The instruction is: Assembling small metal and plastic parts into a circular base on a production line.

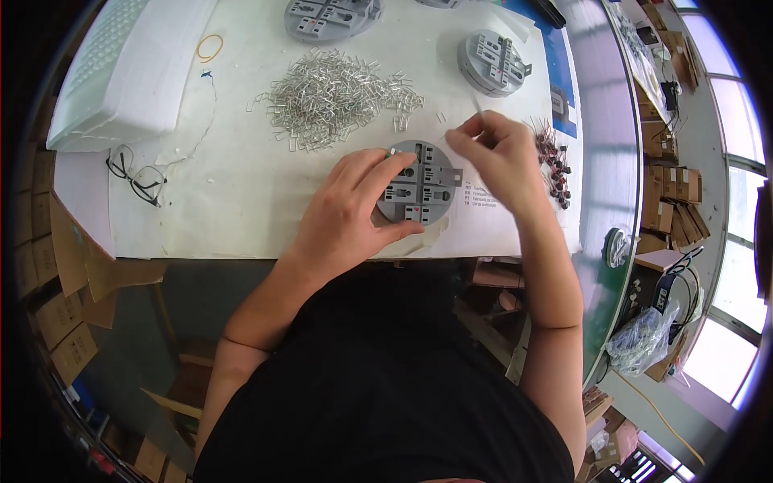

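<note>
A round grey plastic base [443,193] with slots and a side tab lies flat on the table in front of me. My left hand [346,205] grips it from the left, thumb on its near edge and fingers on its far side. Just beyond its right side, my right hand [503,157] hovers with fingers pinched. A thin blurred sliver shows above those fingertips, too smeared to name. Past my left hand spreads a heap of U-shaped metal wire pins [322,97], with a few strays toward my right hand.
More round grey bases stand farther back, one at right [487,64] and one at centre [326,18]. Small dark wired parts [555,169] lie by the right edge. Eyeglasses [138,177], a rubber band [210,48] and a white foam box [121,80] are at left.
</note>
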Available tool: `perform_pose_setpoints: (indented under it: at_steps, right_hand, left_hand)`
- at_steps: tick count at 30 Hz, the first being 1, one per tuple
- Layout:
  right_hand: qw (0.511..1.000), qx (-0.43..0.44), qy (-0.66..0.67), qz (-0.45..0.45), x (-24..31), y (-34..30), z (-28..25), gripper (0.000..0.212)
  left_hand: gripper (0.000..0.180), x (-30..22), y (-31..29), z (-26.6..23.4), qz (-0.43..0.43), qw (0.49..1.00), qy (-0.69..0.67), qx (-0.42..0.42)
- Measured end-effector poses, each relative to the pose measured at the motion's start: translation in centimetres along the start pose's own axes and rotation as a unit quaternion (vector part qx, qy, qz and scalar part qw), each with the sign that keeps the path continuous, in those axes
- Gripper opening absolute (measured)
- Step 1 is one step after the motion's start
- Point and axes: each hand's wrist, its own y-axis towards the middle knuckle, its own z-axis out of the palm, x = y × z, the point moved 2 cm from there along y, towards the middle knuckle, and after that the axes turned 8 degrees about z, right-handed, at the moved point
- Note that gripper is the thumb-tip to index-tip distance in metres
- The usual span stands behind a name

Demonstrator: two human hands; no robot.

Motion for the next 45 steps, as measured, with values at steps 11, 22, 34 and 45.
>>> perform_pose_setpoints:
  at_steps: [11,22,34,45]
  right_hand:
    - [0.979,-0.078,-0.148,-0.121,0.0,-1.9,2.9,0.018]
    - [0.959,-0.017,-0.028,-0.283,-2.7,-2.5,1.7,0.04]
    - [0.916,-0.123,-0.148,-0.352,-4.7,-4.6,3.6,0.048]
    - [0.895,-0.189,-0.12,-0.387,-5.4,-4.4,4.5,0.037]
  left_hand:
    - [0.08,0.1,0.0,0.1,-0.003,1.0,-0.018,-0.006]
    - [0.084,0.4,0.2,-0.4,-0.017,0.999,-0.024,0.021]
    - [0.036,-0.7,4.1,-1.2,-0.031,0.999,-0.007,0.007]
    - [0.02,-1.3,8.4,-0.6,-0.013,0.977,0.06,0.205]
